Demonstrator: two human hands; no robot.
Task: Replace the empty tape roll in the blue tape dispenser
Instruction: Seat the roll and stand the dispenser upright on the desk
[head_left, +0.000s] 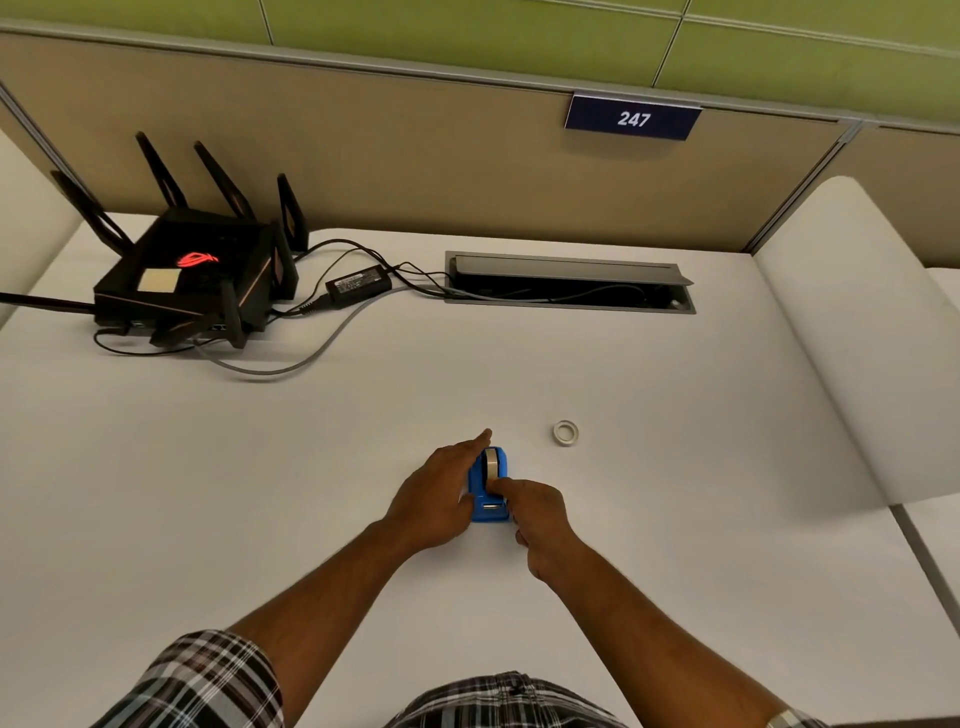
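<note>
We see the left hand lying flat and open against the left side of the blue tape dispenser, fingers stretched along it. The right hand is loosely curled, its index finger touching the roll inside the dispenser. The dispenser stands on the white desk. A separate tape roll lies near, to the right. A black router is far at the back left

Black router and cables on desk
</note>
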